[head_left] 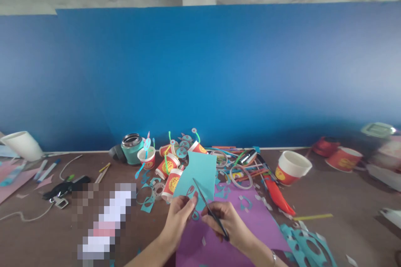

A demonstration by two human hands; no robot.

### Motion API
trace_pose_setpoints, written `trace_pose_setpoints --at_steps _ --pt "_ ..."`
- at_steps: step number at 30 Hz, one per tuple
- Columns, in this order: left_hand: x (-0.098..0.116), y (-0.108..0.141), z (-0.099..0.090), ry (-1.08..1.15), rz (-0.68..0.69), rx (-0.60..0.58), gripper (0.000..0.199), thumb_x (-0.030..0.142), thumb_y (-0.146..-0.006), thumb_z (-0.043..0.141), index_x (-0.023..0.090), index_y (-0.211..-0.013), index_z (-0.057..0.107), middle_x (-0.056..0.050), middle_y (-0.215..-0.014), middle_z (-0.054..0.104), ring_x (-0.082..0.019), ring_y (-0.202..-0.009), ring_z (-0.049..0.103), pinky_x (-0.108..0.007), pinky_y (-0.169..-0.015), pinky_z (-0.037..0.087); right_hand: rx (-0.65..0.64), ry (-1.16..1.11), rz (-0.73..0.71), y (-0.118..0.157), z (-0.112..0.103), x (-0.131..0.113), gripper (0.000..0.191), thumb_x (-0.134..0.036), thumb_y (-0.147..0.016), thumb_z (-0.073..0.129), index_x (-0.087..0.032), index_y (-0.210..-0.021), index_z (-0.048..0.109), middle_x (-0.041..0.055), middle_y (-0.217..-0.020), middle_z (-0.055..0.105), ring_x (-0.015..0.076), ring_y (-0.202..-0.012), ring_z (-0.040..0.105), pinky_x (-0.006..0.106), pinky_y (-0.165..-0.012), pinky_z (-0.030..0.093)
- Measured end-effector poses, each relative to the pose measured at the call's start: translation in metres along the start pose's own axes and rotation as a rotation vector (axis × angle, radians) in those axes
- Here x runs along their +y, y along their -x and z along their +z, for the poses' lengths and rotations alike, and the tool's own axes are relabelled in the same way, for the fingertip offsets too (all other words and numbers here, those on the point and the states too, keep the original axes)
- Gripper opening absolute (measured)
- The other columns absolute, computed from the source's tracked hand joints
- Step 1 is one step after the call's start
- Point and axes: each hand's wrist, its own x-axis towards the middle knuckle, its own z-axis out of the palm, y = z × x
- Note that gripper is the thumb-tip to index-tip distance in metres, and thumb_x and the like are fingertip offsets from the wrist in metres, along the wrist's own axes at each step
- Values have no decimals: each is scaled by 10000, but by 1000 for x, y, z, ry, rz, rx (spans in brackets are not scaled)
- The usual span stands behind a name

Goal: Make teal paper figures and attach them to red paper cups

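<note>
A teal paper sheet (202, 167) with a small red-outlined shape drawn near its lower left is pinched in my left hand (180, 215) at its lower edge. My right hand (227, 221) is closed on dark-handled scissors (208, 206), whose blades lie over the paper, pointing up and left. Under both hands lies a purple sheet (250, 223) with bits of cut paper on it. Close to my left hand is a small teal cutout (195, 215) with a drawn shape.
Red and white paper cups (172, 183) with teal paper figures stand or lie behind my left hand, beside a teal thermos (132, 152). Markers, pipe cleaners and tape rings (241, 177) crowd the back. Teal scraps (308, 246) lie front right; a white-rimmed cup (291, 169) stands behind them.
</note>
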Motion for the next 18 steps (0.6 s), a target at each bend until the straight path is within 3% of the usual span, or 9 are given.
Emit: trace_pose_setpoints --at_steps 7,12,18 --pt "3 2 3 27 79 -30 398 519 -732 620 171 -635 453 62 -475 477 -40 -375 330 -199 -416 238 -59 60 22 0 -11 -2 368 -459 -681 679 -105 -776 643 -69 -396 455 46 -310 395 150 -304 346" --pt "3 0 3 96 62 21 461 533 -654 687 193 -629 376 89 -493 446 -29 -378 319 -176 -388 217 -58 96 71 1 -16 -4 316 -398 -685 669 -103 -791 633 -74 -395 458 49 -309 409 150 -310 358" --pt "4 -3 1 177 22 52 441 504 -626 721 198 -722 418 111 -495 404 -22 -382 267 -162 -381 171 -93 126 97 4 -26 -13 264 -344 -686 641 -112 -811 635 -75 -422 480 46 -320 424 145 -318 362"
